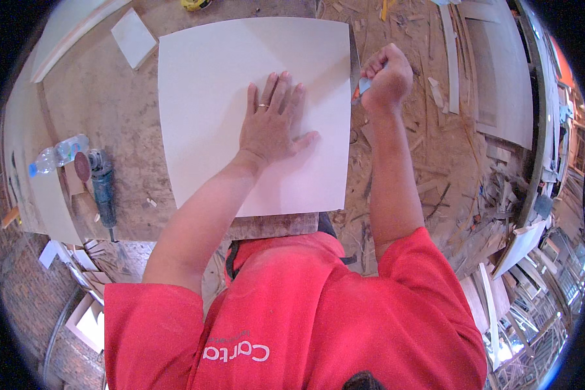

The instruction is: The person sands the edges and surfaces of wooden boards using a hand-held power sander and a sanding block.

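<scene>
A large white panel [205, 130] lies on the brown worktable, its near edge close to my body. My left hand [266, 127] rests flat on the middle of the panel, fingers spread, a ring on one of them. Just past the panel's right edge, my right hand [389, 78] is closed in a fist. It grips a tool with light-blue and orange parts [364, 86] showing beside the fingers. A thin dark strip runs along the panel edge above it; whether it belongs to the tool I cannot tell. My fingers hide most of the tool.
On the table's left lie an angle grinder [102, 185], plastic bottles [58, 155] and a small white block [134, 38]. A yellow tape measure [195, 4] sits at the far edge. Wood scraps [435, 91] litter the floor at right, near leaning boards [504, 78].
</scene>
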{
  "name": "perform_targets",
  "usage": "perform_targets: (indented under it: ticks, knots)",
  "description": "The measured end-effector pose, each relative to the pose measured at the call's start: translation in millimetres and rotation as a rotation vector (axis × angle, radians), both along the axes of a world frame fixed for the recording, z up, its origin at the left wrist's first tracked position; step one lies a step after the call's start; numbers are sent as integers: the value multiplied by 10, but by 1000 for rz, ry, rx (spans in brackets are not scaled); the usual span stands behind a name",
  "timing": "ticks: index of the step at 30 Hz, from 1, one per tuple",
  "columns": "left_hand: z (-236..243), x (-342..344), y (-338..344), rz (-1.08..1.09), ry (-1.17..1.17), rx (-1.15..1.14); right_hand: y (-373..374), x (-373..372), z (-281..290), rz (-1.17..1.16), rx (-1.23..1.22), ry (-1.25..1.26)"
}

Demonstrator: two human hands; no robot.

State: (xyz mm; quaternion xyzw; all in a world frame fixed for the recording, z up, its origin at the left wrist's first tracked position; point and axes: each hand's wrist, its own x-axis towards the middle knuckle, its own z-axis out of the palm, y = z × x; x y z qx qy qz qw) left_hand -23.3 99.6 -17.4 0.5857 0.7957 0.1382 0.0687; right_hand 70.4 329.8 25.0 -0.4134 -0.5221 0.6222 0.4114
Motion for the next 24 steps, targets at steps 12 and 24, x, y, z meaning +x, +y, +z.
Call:
perform_targets:
  ticks: [12,24]
  knots:
    - [36,-20,-2,15,-9,22,-279,-41,8,38,-63,-53]
    - [46,-6,9,19,-9,-1,-416,228,53,100,153,-220]
